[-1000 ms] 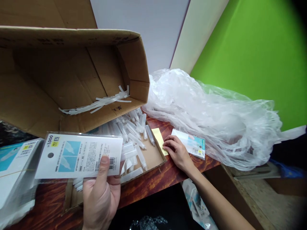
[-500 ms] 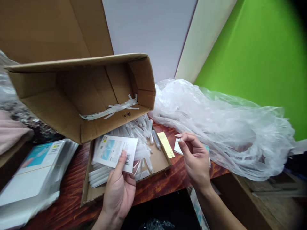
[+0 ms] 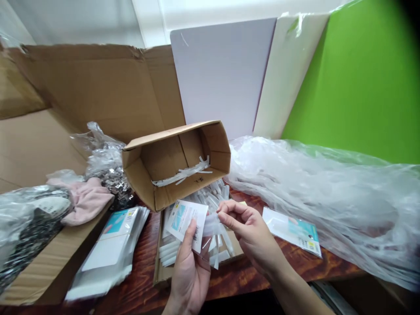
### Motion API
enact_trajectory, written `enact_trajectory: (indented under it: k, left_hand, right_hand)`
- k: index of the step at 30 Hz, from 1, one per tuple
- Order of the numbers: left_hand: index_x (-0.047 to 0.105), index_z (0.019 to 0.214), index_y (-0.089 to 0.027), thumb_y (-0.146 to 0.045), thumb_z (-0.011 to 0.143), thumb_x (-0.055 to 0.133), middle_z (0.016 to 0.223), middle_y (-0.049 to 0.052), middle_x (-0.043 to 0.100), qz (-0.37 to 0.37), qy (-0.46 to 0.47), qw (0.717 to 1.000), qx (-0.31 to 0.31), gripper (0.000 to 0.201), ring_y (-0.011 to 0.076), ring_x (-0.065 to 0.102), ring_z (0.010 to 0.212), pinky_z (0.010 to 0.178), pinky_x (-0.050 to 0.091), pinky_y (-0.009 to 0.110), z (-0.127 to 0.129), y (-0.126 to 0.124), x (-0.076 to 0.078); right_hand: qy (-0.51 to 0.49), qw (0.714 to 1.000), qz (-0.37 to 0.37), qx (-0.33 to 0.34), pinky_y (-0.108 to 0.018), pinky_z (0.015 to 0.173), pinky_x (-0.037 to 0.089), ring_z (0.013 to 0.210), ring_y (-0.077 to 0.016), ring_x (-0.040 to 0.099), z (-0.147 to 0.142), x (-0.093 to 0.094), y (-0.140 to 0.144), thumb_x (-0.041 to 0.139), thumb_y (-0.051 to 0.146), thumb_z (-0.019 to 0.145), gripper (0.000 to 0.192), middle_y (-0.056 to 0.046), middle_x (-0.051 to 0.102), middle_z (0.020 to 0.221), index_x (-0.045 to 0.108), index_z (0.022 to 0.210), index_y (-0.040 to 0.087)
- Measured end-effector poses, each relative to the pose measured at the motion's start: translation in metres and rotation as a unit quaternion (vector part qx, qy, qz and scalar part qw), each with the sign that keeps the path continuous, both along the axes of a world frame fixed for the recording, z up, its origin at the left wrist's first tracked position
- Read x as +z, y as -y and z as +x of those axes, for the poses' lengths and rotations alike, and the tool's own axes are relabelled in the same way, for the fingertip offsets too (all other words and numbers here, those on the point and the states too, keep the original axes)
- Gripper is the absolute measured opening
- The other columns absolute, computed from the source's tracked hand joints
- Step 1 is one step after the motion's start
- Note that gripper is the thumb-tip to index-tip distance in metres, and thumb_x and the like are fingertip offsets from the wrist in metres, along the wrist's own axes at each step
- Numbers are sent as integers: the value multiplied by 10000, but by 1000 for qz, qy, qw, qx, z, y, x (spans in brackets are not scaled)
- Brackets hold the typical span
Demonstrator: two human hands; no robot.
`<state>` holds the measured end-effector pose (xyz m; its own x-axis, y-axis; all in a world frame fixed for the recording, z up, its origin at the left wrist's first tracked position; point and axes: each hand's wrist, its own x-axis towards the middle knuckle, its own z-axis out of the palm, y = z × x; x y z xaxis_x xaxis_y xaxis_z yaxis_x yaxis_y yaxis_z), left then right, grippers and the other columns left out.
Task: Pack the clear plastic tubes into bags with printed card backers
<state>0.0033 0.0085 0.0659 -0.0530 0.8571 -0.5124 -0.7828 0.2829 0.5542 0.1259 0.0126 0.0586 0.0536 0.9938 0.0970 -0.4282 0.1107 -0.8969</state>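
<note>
My left hand (image 3: 193, 275) is closed on a white printed card (image 3: 189, 218) with a blue picture and a barcode, thumb on its face. Clear film shows at the card's lower edge. My right hand (image 3: 249, 232) is in a pinch just right of the card; what its fingertips hold, if anything, is too small to make out. Beneath both hands lies a shallow cardboard tray (image 3: 159, 267) of translucent plastic tubes (image 3: 169, 254). Behind it, a tilted cardboard box (image 3: 164, 153) opens towards me, with thin white strips (image 3: 187, 171) inside.
Left of the tray is a banded stack of packaged cards (image 3: 108, 249). A single packaged card (image 3: 292, 231) lies to the right. Crumpled clear plastic (image 3: 321, 197) covers the right side. Pink cloth (image 3: 87, 199) and bags of dark small pieces (image 3: 118, 179) sit at the left.
My right hand has moved left, from beside the tray to the edge of the card in my left hand. The view has shifted, showing more of the left side and back.
</note>
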Motion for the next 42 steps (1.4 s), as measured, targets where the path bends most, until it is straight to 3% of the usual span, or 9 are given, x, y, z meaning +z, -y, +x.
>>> enact_trajectory:
  k: [8,12,17,25,28,30,35,38,42]
  left_hand:
    - [599,1261,-138,-91,921,569,1212,130,675,13,13,1000,2,345,167,717,914,663,604,184,-8,3,-4]
    - [613,1243,-133,-85,913,574,1197,120,685,2,34,999,-6,335,173,722,896,641,603,179,-10,2,-6]
    - [626,1212,-88,-105,932,546,1106,129,717,-7,90,995,-51,291,170,729,831,615,603,183,-13,-2,-3]
    - [625,1200,-80,-113,922,573,1067,120,724,-16,65,997,-48,285,165,723,872,704,607,196,-20,-13,-5]
    - [636,1179,-92,-145,919,586,1065,109,725,-25,85,994,-66,270,151,725,802,655,603,184,-23,-20,-4]
    - [648,1150,-95,-162,916,593,1046,101,729,-20,81,994,-70,249,135,719,736,602,592,167,-27,-24,0]
    - [634,1194,-114,-46,896,545,992,96,741,26,-64,996,-57,318,142,722,746,528,556,123,-41,-27,9]
    - [631,1217,-114,-136,810,702,1007,128,736,38,-119,986,-113,414,217,730,783,566,594,191,-52,-27,3]
    - [642,1211,-151,-249,569,909,1047,121,731,41,-176,970,-162,702,272,727,814,617,616,243,-63,-30,-13]
  right_hand:
    - [44,999,15,-14,-168,734,435,789,-77,547,-6,11,1,786,329,764,230,11,600,836,638,809,159]
    - [-37,999,-15,-10,-154,704,436,750,-63,545,-12,14,2,844,286,695,302,24,592,807,602,833,169]
    - [-121,990,-58,35,-168,622,405,650,-54,492,-17,13,1,758,417,788,278,-3,591,737,700,876,160]
    - [36,999,-1,30,-149,497,316,523,-26,404,-21,21,-10,776,381,770,274,25,521,564,708,729,118]
    - [80,996,30,-3,-144,494,358,502,-28,436,-23,27,-15,700,408,842,310,24,526,547,704,749,112]
    - [69,995,57,32,-154,500,398,491,-38,474,-20,30,-20,635,442,885,349,15,550,553,725,816,112]
    - [146,979,103,98,-189,550,484,593,-101,618,-6,21,-21,865,315,639,324,-40,703,709,740,859,112]
    - [303,914,267,33,-183,570,486,624,-95,639,-5,3,-12,790,304,757,198,-25,722,738,725,833,133]
    - [491,694,502,-156,-216,486,399,570,-68,594,-14,-22,-4,541,193,950,190,5,704,720,700,885,112]
